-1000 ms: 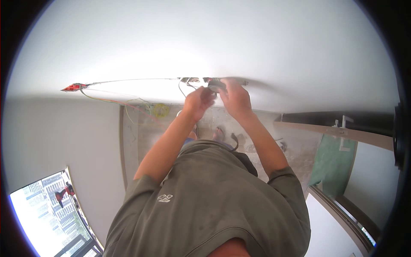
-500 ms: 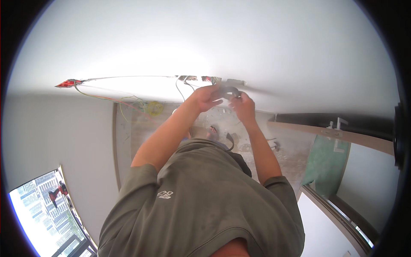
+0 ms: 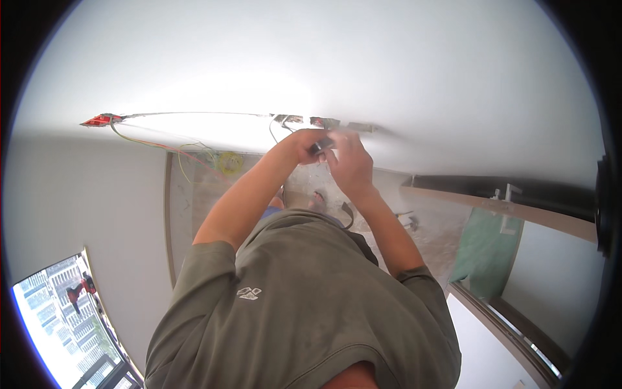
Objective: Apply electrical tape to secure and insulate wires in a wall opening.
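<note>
In front of the wall, my left hand (image 3: 304,144) is closed around a roll of black tape (image 3: 321,145), of which only a shiny dark part shows between the fingers. My right hand (image 3: 350,162) meets it from the other side, its fingers bent over the roll and slightly blurred. Just beyond the hands, the white wall has a cut-out (image 3: 288,118) with loose wires coming out. Beside that cut-out sits a red wall box (image 3: 317,122), partly behind my hands, and farther right is a greyish slot (image 3: 363,127).
Another red box (image 3: 100,120) at the left lets out coloured wires that run toward a yellow wire coil (image 3: 230,163). A red power tool (image 3: 81,290) rests by the window. A door with a white handle (image 3: 508,194) stands at right. The floor (image 3: 421,243) is dusty.
My right hand has moved left and closer to my left hand. The tape roll, seen as a ring before, has shifted left and is now mostly covered by fingers.
</note>
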`<state>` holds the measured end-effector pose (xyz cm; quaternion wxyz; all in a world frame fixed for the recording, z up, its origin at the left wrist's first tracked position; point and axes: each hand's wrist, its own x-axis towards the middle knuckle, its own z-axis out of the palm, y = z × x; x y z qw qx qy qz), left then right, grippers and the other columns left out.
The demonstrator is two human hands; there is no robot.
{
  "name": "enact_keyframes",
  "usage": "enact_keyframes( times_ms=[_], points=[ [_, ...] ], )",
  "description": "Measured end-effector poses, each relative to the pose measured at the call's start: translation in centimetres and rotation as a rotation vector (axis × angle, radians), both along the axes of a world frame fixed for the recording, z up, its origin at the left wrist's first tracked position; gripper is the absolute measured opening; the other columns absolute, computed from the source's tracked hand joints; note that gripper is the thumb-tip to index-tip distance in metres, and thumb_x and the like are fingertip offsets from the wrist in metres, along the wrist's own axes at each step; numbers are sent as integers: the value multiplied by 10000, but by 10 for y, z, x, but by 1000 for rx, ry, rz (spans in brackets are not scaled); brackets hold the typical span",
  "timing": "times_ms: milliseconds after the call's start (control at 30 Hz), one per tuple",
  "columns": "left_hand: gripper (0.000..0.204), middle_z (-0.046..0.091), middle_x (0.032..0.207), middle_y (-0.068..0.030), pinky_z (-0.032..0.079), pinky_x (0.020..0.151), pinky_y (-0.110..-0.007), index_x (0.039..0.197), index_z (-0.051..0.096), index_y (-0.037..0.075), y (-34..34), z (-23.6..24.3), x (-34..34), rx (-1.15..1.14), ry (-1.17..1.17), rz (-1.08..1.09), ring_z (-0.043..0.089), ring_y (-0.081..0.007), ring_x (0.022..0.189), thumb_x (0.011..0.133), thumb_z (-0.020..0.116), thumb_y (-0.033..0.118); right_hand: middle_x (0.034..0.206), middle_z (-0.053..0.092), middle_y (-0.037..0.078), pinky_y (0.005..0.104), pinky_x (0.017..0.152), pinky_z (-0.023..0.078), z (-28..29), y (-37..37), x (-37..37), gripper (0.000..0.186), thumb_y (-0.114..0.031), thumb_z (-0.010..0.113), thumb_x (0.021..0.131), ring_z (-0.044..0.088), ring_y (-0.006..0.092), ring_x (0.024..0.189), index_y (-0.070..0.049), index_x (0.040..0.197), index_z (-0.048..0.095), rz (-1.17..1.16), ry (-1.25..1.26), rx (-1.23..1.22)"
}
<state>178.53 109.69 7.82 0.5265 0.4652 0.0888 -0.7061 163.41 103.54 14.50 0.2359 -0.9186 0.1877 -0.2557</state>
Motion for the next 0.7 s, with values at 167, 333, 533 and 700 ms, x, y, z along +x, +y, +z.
enact_keyframes(
  times_ms=[167, 333, 533, 700],
  points=[
    [157, 600, 769, -31, 435, 510, -264, 880, 606, 96, 3, 2, -1, 23, 15, 41, 543, -124, 623, 955, 538, 217, 992, 623, 108, 384, 727, 532, -9, -22, 1, 314, -65, 626, 785, 636, 275, 891, -98, 1096, 610, 185, -60, -66],
    [131, 564, 794, -17, 429, 536, -257, 952, 599, 35, 10, 9, -13, -52, -92, 123, 478, -100, 634, 962, 539, 151, 876, 683, 109, 304, 603, 521, -5, -40, -16, 239, -89, 660, 824, 673, 174, 639, -19, 1051, 633, -165, -15, 674],
    [265, 576, 833, -32, 452, 575, -259, 1106, 619, -35, 25, 18, -26, -236, -327, 119, 511, -108, 681, 897, 632, 128, 786, 701, 93, 260, 610, 521, -17, -44, -27, 298, -165, 723, 820, 677, 119, 686, 26, 1031, 633, -185, 57, 935],
    [314, 632, 897, -61, 487, 510, -244, 1147, 590, -68, 17, 38, -35, -149, -744, -26, 587, -104, 743, 897, 632, 118, 755, 691, 73, 258, 599, 503, -44, -38, -35, 314, -205, 755, 797, 632, 103, 643, 26, 982, 651, -240, 15, 899]
  ],
)
